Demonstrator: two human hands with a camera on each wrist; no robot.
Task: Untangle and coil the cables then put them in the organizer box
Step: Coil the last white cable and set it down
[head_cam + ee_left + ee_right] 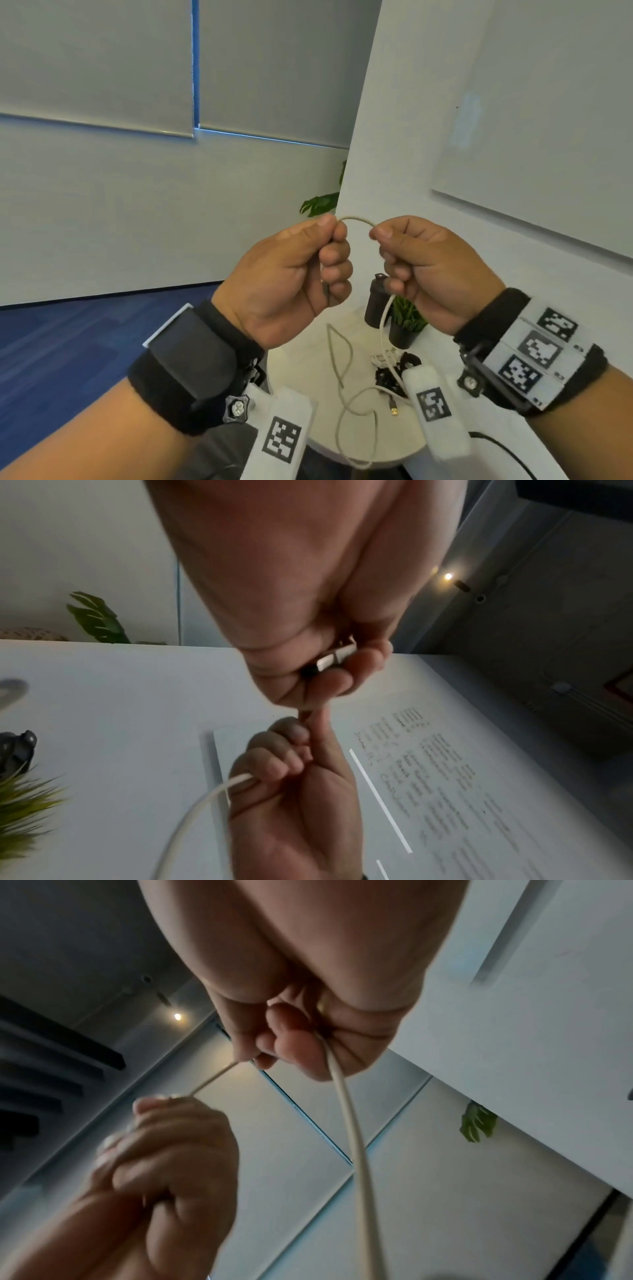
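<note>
Both hands are raised above the round white table (301,363) and hold one off-white cable (358,219). My left hand (308,260) grips its end, the metal connector (337,656) lying inside the curled fingers. My right hand (407,253) pinches the cable a short way along, so a small arch spans between the fists. From the right fist the cable (349,1118) hangs down to the table, where its slack lies in loose loops (346,383). A gold USB plug (394,410) lies beside a small tangle of black and white cables (388,371). No organizer box shows.
A dark cylindrical container (376,301) and a small potted green plant (407,322) stand at the table's far side. A whiteboard (548,120) hangs on the white wall to the right. Blue carpet (68,342) lies to the left. A black cord (503,452) runs at lower right.
</note>
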